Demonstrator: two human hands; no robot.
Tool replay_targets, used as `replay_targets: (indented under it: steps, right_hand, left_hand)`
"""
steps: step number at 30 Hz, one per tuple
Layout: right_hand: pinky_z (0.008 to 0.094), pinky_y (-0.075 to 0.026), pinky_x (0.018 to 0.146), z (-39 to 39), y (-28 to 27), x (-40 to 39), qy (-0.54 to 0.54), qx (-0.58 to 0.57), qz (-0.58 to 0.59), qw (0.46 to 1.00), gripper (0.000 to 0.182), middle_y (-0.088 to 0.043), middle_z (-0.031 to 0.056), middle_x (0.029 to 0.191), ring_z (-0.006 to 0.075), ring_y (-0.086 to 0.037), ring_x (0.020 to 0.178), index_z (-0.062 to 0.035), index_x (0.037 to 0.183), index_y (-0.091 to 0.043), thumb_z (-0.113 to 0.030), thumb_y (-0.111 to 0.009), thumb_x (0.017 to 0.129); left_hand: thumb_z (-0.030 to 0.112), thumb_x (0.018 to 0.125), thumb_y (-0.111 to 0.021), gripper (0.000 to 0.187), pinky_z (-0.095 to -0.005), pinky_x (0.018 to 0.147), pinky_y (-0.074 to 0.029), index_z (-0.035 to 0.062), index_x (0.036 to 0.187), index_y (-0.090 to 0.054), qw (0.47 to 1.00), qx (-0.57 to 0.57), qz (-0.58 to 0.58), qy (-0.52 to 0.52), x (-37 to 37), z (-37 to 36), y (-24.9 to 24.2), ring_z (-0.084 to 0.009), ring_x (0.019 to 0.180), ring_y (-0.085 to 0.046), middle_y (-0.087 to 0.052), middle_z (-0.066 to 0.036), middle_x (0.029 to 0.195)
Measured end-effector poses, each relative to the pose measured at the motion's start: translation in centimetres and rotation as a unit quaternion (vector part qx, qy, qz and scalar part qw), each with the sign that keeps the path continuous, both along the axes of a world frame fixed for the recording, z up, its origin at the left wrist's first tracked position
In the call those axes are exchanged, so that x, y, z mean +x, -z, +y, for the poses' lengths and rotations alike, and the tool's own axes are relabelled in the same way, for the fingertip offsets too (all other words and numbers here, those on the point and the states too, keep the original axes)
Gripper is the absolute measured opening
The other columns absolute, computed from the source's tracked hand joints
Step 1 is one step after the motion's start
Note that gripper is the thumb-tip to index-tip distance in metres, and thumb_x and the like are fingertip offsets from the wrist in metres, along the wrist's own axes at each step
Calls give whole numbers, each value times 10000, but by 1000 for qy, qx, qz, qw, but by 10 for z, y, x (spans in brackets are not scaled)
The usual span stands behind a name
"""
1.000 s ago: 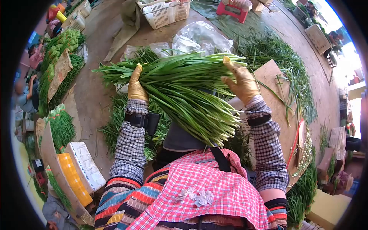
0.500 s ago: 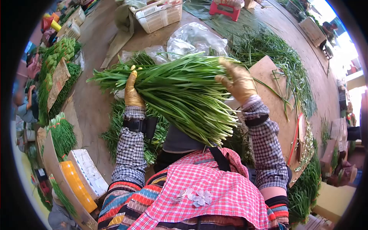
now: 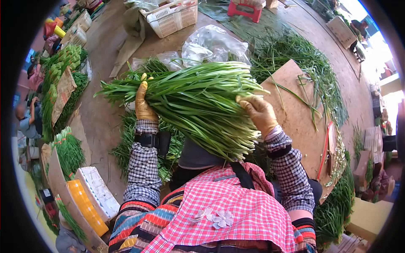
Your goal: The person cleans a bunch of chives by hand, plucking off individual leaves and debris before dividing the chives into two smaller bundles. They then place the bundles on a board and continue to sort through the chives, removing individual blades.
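A large bunch of garlic chives lies across in front of me, its leafy tips to the left and pale cut stem ends fanned out to the right. My left hand, in a yellowish glove, is wrapped around the bunch near the leafy end, thumb on top. At the stem end, my right hand, gloved the same way, has its thumb and fingers closed on some stems along the right edge. Part of the bunch hides my lap. More loose chives lie below my left forearm.
A tan board stands at my right, with a heap of loose greens behind it. Clear plastic bags and a white crate are ahead. Left are tied bunches beside an orange tape-covered block. Other people sit at far left.
My right hand has come down from above the stem ends, and its spread fingers have closed on stems at the right edge. My left hand keeps its hold.
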State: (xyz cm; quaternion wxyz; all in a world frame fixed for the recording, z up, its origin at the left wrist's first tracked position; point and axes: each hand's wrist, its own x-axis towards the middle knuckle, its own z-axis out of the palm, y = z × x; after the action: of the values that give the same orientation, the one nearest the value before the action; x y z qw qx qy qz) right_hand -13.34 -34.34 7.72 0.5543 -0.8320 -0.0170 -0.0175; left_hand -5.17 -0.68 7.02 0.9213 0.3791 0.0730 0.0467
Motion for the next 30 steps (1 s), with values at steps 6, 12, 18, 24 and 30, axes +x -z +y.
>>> replay_targets:
  steps: [6, 12, 18, 24, 30]
  right_hand:
    - [370, -484, 870, 7, -8, 3, -50, -275, -106, 954, 588, -649, 153, 1080, 297, -620, 992, -76, 1263, -557, -311, -752, 760]
    - [402, -504, 756, 35, -28, -38, -141, -369, -92, 914, 652, -621, 170, 954, 321, -622, 870, 2, 1329, -425, -354, -649, 831]
    - [353, -518, 781, 14, -41, -25, -35, -137, -52, 989, 529, -652, 119, 1121, 278, -644, 943, -74, 1297, -499, -129, -695, 809]
    - [433, -363, 1040, -15, -44, 60, -43, -289, -298, 908, 778, -448, 144, 1415, 334, -425, 1295, -127, 1412, -383, -332, -757, 761]
    - [435, -456, 888, 7, -47, 64, -207, -400, 4, 893, 686, -654, 171, 1015, 354, -607, 995, -118, 1246, -553, -547, -716, 736]
  left_hand:
    - [207, 912, -604, 453, -384, 901, -513, 103, 1337, -487, 1000, 16, -3, -1, -1, -3, -5, -209, 1015, -589, -597, -78, 1138]
    - [234, 923, -579, 448, -393, 901, -514, 89, 1337, -485, 1000, -6, -9, 19, 0, 2, 6, -218, 1005, -599, -602, -75, 1140]
    - [252, 922, -580, 437, -381, 918, -493, 74, 1316, -512, 1000, 18, -19, 10, -3, -2, 1, -203, 1015, -583, -596, -55, 1147]
    - [230, 925, -569, 495, -374, 911, -496, 81, 1382, -449, 997, 37, -60, 23, -1, 0, 0, -199, 1006, -585, -596, -56, 1133]
    - [179, 914, -593, 547, -423, 927, -508, 128, 1419, -390, 995, -10, -80, 59, -2, -2, -7, -207, 1025, -597, -643, -50, 1071]
